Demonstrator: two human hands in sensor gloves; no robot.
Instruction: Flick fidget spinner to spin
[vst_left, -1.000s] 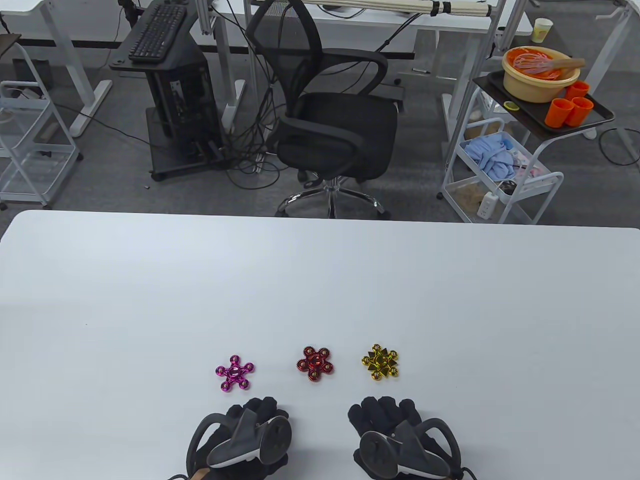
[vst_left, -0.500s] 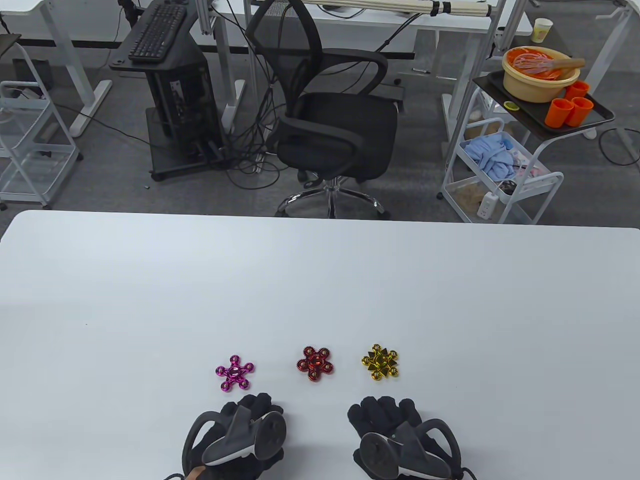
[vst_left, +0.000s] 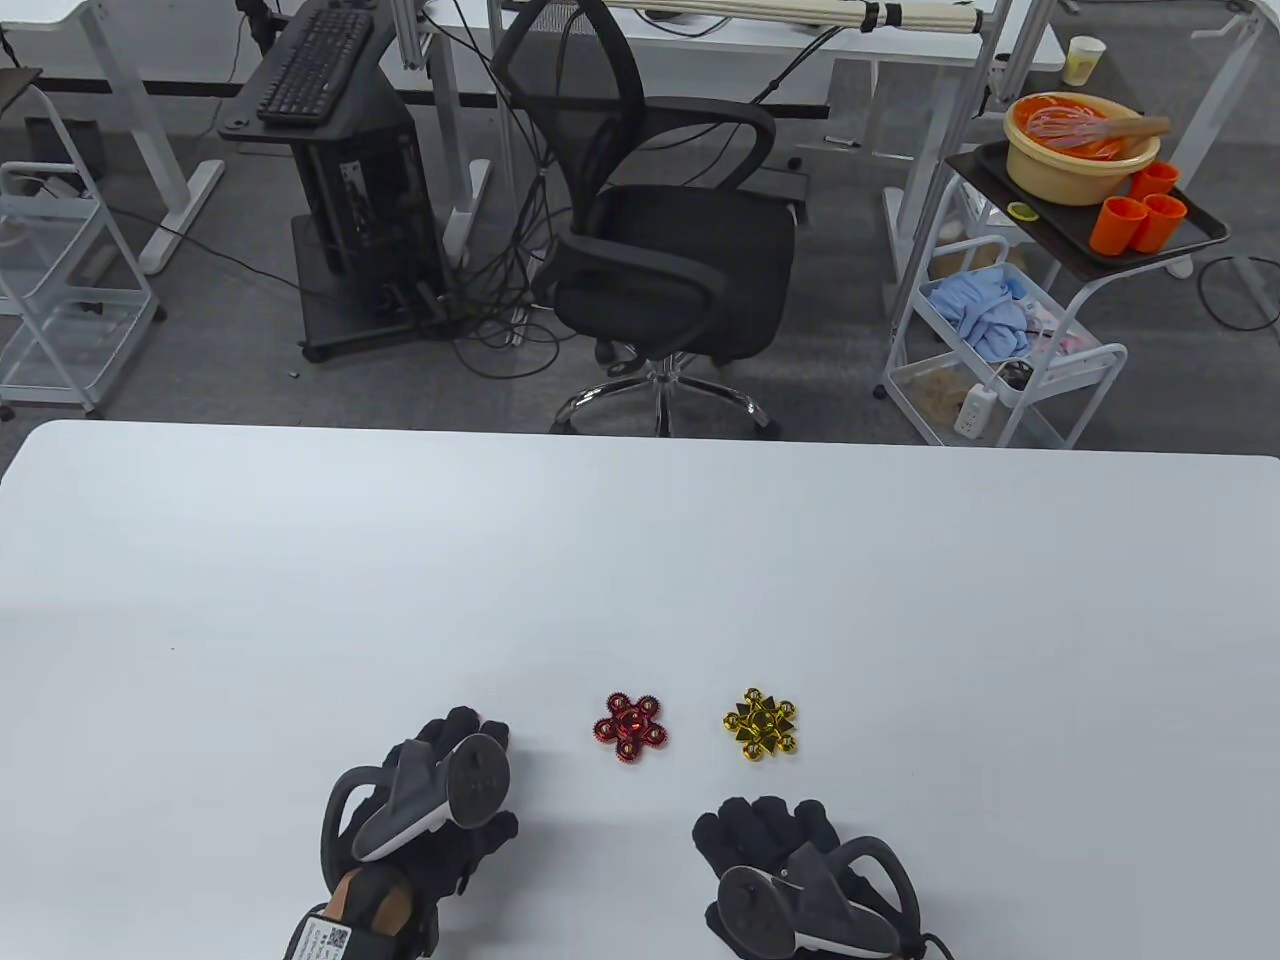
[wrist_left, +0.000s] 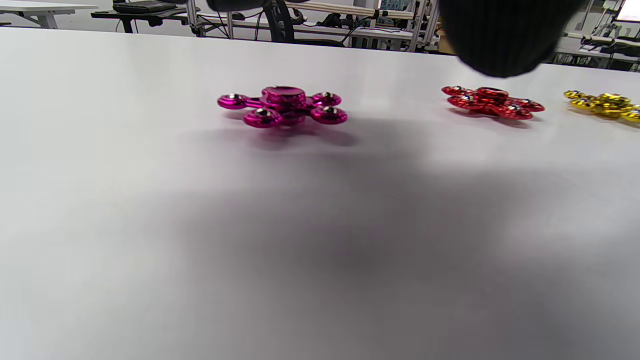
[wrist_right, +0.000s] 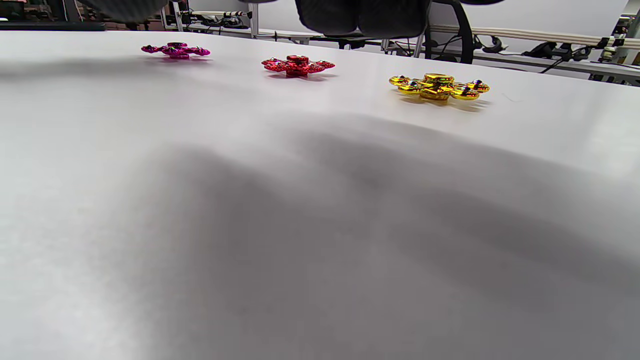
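Table view: left hand (vst_left: 425, 800) sits over the spot just left of the red spinner (vst_left: 630, 728), tracker on its back, fingers reaching away from the person; it covers the magenta spinner here, so no contact can be read and I can't tell whether the hand is open or closed. Right hand (vst_left: 790, 860) lies palm down on the tabletop (vst_left: 640, 560), fingers loosely curled, holding nothing, just short of the gold spinner (vst_left: 760, 724). Red spinner lies between the two hands' lines, ahead of both; gold is directly ahead of the right fingertips, a gap between them. Left wrist view: magenta spinner (wrist_left: 282, 106) lies flat on the tabletop ahead of the left hand, five lobes sharp, shadow under it. A dark gloved fingertip (wrist_left: 500, 37) hangs in from the top edge, above and to the right of the magenta one, roughly over the red spinner's (wrist_left: 492, 102) position in frame, touching neither as far as I can see. Gold spinner (wrist_left: 602, 106) is at the right edge. Right wrist view: all three in a row ahead of the right hand, magenta (wrist_right: 175, 50) farthest left, red (wrist_right: 297, 66) middle, gold (wrist_right: 437, 86) nearest. Dark gloved fingers (wrist_right: 362, 15) show along the top edge, off the spinners. Broad hand shadow on the tabletop below.
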